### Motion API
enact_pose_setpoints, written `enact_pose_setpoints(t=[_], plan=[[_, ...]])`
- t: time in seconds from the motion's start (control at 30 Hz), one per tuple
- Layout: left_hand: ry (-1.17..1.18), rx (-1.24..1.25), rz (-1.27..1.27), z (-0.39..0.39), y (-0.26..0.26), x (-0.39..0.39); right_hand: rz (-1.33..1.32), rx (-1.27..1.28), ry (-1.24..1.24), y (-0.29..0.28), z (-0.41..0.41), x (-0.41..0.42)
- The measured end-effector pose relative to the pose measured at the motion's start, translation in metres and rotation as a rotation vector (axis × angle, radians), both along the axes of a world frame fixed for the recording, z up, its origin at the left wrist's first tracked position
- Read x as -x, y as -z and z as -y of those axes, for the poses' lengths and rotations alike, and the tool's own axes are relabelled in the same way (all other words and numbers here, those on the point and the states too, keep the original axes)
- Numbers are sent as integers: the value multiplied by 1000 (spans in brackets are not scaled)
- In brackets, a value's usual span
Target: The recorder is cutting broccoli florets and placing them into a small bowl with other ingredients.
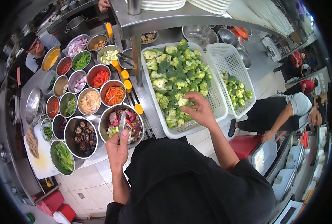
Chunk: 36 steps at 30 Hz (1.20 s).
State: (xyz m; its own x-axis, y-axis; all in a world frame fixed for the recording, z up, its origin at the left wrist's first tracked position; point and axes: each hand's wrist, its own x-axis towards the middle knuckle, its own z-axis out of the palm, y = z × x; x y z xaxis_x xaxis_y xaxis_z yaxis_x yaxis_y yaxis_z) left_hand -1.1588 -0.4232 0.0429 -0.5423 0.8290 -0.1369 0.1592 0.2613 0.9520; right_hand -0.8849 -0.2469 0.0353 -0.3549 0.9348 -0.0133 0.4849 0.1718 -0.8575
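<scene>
My left hand (117, 149) grips a small knife (123, 120), its blade pointing up and away from me. Beneath the knife stands a round steel pot (102, 127) holding purplish vegetable pieces, some green scraps and a red wrapper. Between the fingertips of my right hand (199, 109) is a pale green broccoli floret (182, 102). That hand hovers over a large white perforated plastic basket (221, 110), heaped with cut broccoli (180, 72). To its right, a second white basket (216, 56) has fewer florets (236, 91) at its near end.
Several steel pots of cut vegetables crowd the counter at left, including mushrooms (84, 137) and carrot strips (115, 95). A steel post (137, 61) supports a shelf (166, 25) with white plates. One co-worker (278, 112) leans over a tray at right; another person (41, 49) is at far left.
</scene>
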Motion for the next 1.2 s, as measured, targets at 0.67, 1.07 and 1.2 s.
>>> enact_pose_setpoints(t=[0.67,1.07,1.2], plan=[[65,124,-7,-4,-4,7,-208,-250,556,-42,-81,-97],[77,40,-20,-17,-7,-1,439,-187,-515,19,4,16],[63,29,-33,-21,-15,0,588,-76,-599,32,1,32]])
